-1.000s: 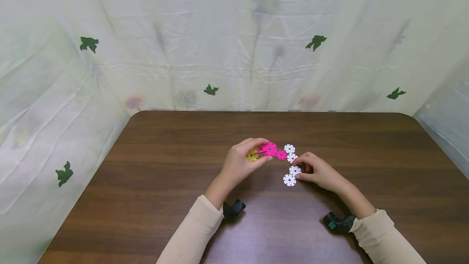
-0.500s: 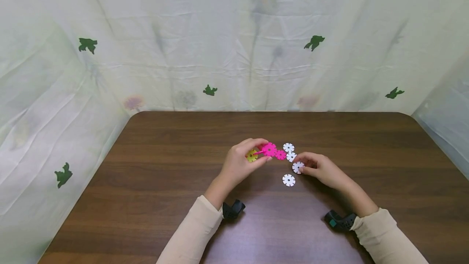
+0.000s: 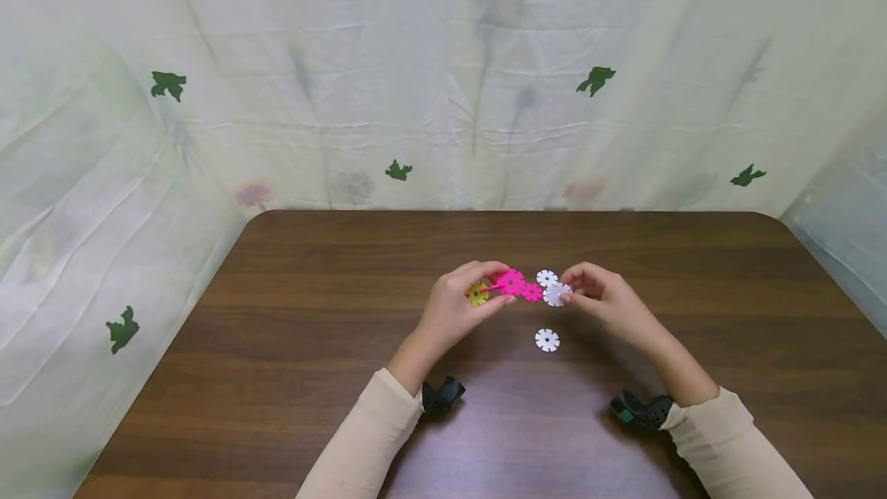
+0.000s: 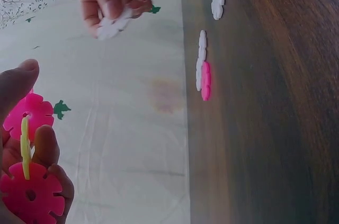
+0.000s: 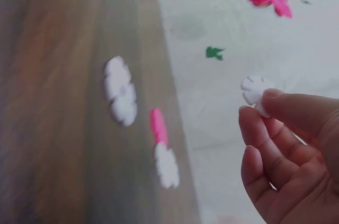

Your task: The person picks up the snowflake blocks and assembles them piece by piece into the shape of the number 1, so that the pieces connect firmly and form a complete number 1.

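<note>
My left hand [image 3: 449,303] holds a joined chain of notched plastic discs. A pink disc [image 3: 511,282] shows at its fingertips in the head view, with a yellow disc [image 3: 476,293] toward the palm. In the left wrist view the yellow one [image 4: 25,147] slots edge-on between two pink ones. My right hand [image 3: 611,306] pinches a white notched disc [image 5: 255,92] between thumb and fingers, raised over the table. From the head, this disc overlaps the small group lying beyond it: a pink disc [image 3: 532,293] and a white disc [image 3: 547,278]. Another white disc lies partly hidden there.
Nearer the person, a single white disc [image 3: 547,340] lies flat on the brown wooden table [image 3: 333,345]. A pale curtain [image 3: 443,83] with green leaf shapes hangs behind the far edge. Each wrist wears a black camera mount [image 3: 442,396].
My right hand has picked up a white disc from beside the near white one and moved it away from the person, over the small group. The left hand stays in place.
</note>
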Available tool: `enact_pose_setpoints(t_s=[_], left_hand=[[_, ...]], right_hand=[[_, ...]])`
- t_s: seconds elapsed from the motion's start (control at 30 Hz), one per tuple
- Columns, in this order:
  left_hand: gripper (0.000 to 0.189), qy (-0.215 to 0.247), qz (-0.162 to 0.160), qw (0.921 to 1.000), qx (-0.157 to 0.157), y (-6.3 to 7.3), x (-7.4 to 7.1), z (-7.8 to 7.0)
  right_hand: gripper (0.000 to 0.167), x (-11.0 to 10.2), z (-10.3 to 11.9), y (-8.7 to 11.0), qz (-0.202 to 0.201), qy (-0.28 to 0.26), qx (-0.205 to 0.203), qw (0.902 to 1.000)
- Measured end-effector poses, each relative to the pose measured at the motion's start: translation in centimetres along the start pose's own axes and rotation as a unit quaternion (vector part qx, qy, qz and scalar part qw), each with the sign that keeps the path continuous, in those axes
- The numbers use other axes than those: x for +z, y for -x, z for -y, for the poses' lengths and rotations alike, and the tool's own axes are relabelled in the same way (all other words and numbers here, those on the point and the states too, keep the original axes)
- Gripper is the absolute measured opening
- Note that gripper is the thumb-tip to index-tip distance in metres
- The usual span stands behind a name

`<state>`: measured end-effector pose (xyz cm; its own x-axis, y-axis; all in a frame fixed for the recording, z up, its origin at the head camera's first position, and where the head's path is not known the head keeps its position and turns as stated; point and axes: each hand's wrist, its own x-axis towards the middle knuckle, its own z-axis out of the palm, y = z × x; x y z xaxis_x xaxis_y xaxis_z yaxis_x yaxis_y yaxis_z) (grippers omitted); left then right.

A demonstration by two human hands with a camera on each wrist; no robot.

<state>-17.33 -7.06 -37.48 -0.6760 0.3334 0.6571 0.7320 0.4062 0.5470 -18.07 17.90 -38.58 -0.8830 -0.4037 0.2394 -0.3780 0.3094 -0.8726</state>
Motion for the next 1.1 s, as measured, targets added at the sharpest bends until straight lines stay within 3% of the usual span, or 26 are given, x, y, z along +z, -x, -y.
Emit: enact_pose_setpoints(t_s=[0.43,0.8,1.1], left_hand=[[0.035,0.001,0.002,1.0,-0.005,0.0,0.1,0.0],[0.034,0.0,0.004,1.0,-0.003,0.0,0.3,0.2],[0.034,0.007,0.008,0.9999,-0.006,0.2,0.2,0.1]], right_hand=[[0.014,0.7,3.1,-1.4,-0.036,-0.019,-0.05,0.9979],[0.014,1.5,3.4,-1.7,-0.044,-0.04,-0.062,0.9963],[0.016,1.7,3.2,-1.8,-0.032,-0.042,-0.101,0.9934]])
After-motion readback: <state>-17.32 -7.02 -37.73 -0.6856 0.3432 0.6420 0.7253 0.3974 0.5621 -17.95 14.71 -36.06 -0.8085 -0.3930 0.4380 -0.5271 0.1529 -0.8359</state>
